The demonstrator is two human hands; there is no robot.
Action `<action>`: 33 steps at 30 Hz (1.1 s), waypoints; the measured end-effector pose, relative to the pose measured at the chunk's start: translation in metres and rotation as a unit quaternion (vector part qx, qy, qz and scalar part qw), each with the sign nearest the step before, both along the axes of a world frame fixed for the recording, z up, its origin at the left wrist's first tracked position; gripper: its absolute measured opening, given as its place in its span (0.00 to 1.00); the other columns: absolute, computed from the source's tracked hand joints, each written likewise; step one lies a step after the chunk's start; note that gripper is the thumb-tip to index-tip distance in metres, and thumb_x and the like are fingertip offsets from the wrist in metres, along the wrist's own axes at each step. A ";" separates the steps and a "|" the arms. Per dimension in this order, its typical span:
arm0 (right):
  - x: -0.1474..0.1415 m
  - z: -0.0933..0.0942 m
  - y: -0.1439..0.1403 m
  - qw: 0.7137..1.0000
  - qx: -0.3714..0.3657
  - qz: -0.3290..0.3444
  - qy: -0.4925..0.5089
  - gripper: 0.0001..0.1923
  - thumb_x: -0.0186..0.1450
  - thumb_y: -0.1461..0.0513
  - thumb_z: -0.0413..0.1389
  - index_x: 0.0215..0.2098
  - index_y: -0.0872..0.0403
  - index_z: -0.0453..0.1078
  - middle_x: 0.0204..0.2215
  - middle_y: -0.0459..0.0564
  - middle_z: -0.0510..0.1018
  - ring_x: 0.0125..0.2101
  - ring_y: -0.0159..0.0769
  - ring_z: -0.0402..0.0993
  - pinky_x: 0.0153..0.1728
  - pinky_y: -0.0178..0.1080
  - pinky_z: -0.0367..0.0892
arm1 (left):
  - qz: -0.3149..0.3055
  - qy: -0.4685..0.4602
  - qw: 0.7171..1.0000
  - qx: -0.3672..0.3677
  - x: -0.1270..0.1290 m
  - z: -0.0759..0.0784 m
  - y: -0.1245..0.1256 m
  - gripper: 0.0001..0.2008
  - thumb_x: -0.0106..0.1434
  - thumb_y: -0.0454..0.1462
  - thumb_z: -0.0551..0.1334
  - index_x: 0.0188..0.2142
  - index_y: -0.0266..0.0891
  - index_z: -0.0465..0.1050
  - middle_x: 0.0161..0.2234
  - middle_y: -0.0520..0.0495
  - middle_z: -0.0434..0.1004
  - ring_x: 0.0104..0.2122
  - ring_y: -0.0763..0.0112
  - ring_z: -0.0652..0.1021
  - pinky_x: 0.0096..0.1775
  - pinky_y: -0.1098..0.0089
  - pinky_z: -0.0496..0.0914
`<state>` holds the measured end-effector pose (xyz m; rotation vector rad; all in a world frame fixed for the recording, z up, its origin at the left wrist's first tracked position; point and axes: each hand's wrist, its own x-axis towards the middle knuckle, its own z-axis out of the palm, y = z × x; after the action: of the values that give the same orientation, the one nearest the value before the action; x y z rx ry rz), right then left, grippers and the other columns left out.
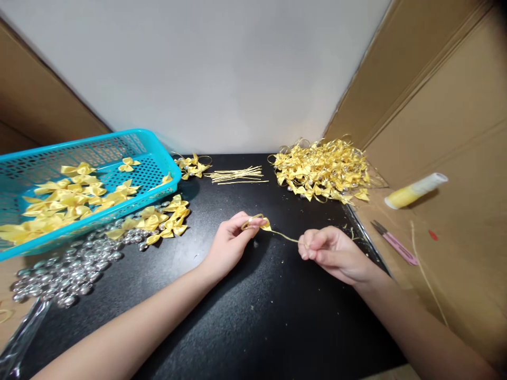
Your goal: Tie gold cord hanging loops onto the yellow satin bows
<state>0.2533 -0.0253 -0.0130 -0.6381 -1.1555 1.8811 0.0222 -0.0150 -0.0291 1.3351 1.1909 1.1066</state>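
Partway along, the left hand (233,237) pinches a yellow bow (267,226), the right hand (332,254) seemingly the tip of its gold cord (285,237); looped bows (322,171) heap beyond the right, plain bows (59,203) remaining in a basket (152,143) leftward.

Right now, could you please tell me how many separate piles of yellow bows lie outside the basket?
3: a big heap at the back right, a small bunch between basket and gold strips, and a cluster by the silver beads. The basket may hide more.
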 end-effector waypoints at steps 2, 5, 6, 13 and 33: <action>0.001 0.001 0.000 1.000 -0.005 0.016 0.026 0.05 0.56 0.61 0.68 0.32 0.46 0.80 0.26 0.44 0.76 0.31 0.27 0.72 0.34 0.32 0.66 | -0.011 0.014 1.000 0.008 0.000 0.003 0.000 0.09 0.59 0.35 0.62 0.34 0.41 0.82 0.25 0.52 0.66 0.27 0.73 0.68 0.33 0.70 0.61; 0.001 0.004 -0.001 0.998 -0.005 0.042 0.051 0.04 0.58 0.61 0.67 0.33 0.45 0.80 0.26 0.43 0.74 0.32 0.26 0.70 0.35 0.31 0.65 | -0.017 0.026 0.999 0.008 0.000 0.005 0.000 0.09 0.59 0.35 0.61 0.34 0.42 0.82 0.25 0.52 0.67 0.28 0.72 0.69 0.34 0.70 0.62; 0.000 0.004 -0.001 0.997 -0.003 0.046 0.055 0.04 0.58 0.61 0.67 0.33 0.45 0.80 0.25 0.43 0.73 0.32 0.26 0.70 0.36 0.32 0.65 | -0.016 0.031 0.999 0.008 0.000 0.006 0.000 0.09 0.59 0.35 0.61 0.34 0.41 0.82 0.25 0.52 0.67 0.28 0.72 0.69 0.34 0.70 0.62; -0.001 0.002 0.000 0.999 0.027 0.022 0.010 0.03 0.59 0.61 0.66 0.32 0.44 0.80 0.47 0.45 0.77 0.51 0.32 0.70 0.53 0.39 0.63 | -0.018 0.027 0.999 -0.013 0.002 0.008 -0.001 0.09 0.58 0.36 0.62 0.34 0.41 0.82 0.25 0.52 0.67 0.28 0.72 0.69 0.34 0.70 0.62; -0.005 -0.013 0.014 0.984 -0.056 0.002 -0.171 0.13 0.54 0.56 0.68 0.30 0.57 0.76 0.21 0.43 0.76 0.22 0.25 0.71 0.28 0.31 0.68 | -0.032 -0.271 0.930 -0.245 -0.001 0.020 0.008 0.17 0.46 0.36 0.73 0.38 0.40 0.82 0.31 0.48 0.76 0.26 0.79 0.66 0.27 0.76 0.57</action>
<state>0.2485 -0.0112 -0.0264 -1.0549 -1.2684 1.8968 0.0215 -0.0071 -0.0089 0.6190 0.9138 0.9588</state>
